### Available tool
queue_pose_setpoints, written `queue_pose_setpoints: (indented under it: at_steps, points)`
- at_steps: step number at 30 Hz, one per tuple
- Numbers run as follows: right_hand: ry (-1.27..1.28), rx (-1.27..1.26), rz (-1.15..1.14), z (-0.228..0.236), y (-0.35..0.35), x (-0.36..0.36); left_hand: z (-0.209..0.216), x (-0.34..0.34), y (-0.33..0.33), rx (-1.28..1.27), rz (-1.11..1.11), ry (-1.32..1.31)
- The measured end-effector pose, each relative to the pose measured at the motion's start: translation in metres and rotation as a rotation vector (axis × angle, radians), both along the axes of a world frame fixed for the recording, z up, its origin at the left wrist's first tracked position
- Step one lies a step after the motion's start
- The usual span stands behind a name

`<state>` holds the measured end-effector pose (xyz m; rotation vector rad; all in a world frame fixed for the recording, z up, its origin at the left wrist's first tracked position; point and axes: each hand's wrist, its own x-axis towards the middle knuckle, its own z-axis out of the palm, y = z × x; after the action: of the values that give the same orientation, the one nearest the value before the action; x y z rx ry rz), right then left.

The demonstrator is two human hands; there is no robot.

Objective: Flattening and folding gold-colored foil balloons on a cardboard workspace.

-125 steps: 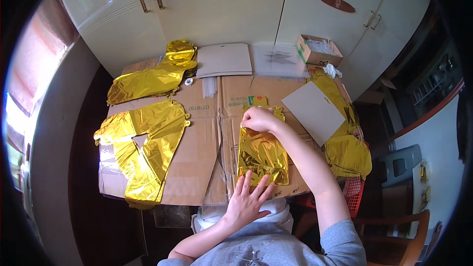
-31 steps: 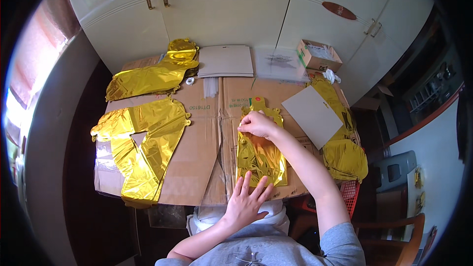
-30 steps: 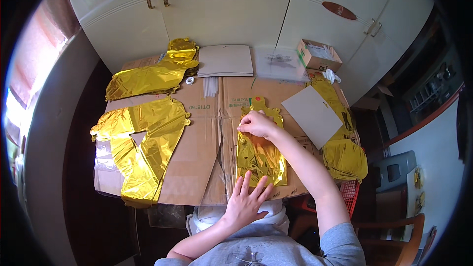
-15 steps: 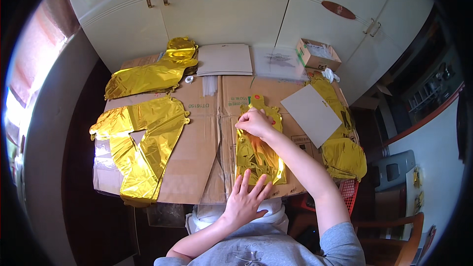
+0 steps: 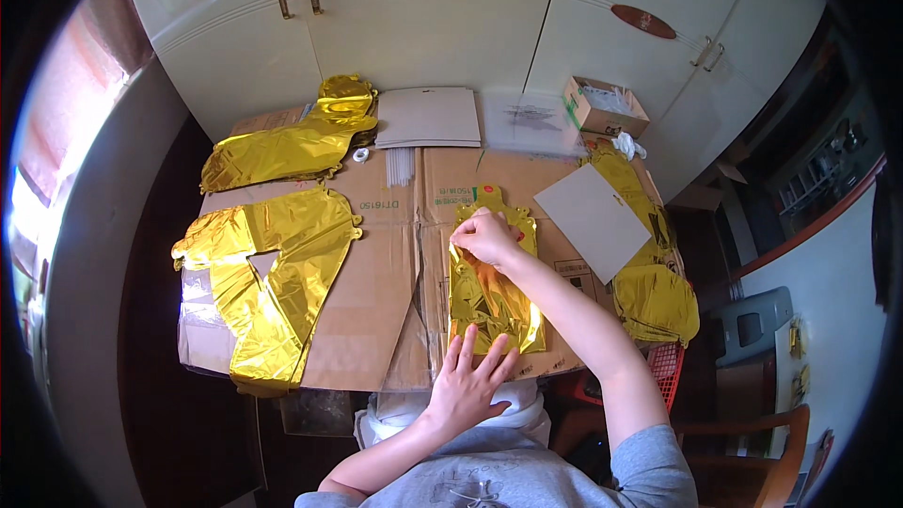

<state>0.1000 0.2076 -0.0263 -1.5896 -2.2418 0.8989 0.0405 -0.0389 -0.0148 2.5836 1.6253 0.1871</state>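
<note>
A gold foil balloon [image 5: 489, 296], folded into an upright rectangle with a short tab at its far end, lies in front of me on the cardboard. My right hand [image 5: 486, 238] is closed at its upper left, fingertips pinched together on the foil near the edge. The exact bit of foil between them is hidden by the hand. Across the near edge of the same foil my left hand [image 5: 470, 376] lies flat, fingers spread. To the left, another gold foil balloon [image 5: 324, 259], shaped like a numeral with a triangular hole, is laid out flat.
Brown cardboard [image 5: 372, 320] covers the table. Gold foil balloons [image 5: 273, 155] are piled far left, and more foil [image 5: 654, 301] lies right, under a grey card [image 5: 594, 223]. Stacked cards [image 5: 428, 118], white strips [image 5: 400, 167], a tape roll [image 5: 360, 156] and a small box [image 5: 607, 119] sit farther back.
The view has shifted very slightly. Both hands keep their places on the folded foil, with no other clear difference.
</note>
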Motion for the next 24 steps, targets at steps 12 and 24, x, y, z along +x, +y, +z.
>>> queue_pose_setpoints:
  at_steps: [12,24]
  points:
    - [0.004,0.405,0.207,0.005,-0.026,0.016,0.001,-0.001,0.000,-0.003,-0.004,0.010]
    - [-0.148,0.337,0.306,0.011,-0.040,0.023,-0.001,-0.001,0.001,-0.015,-0.006,-0.009]
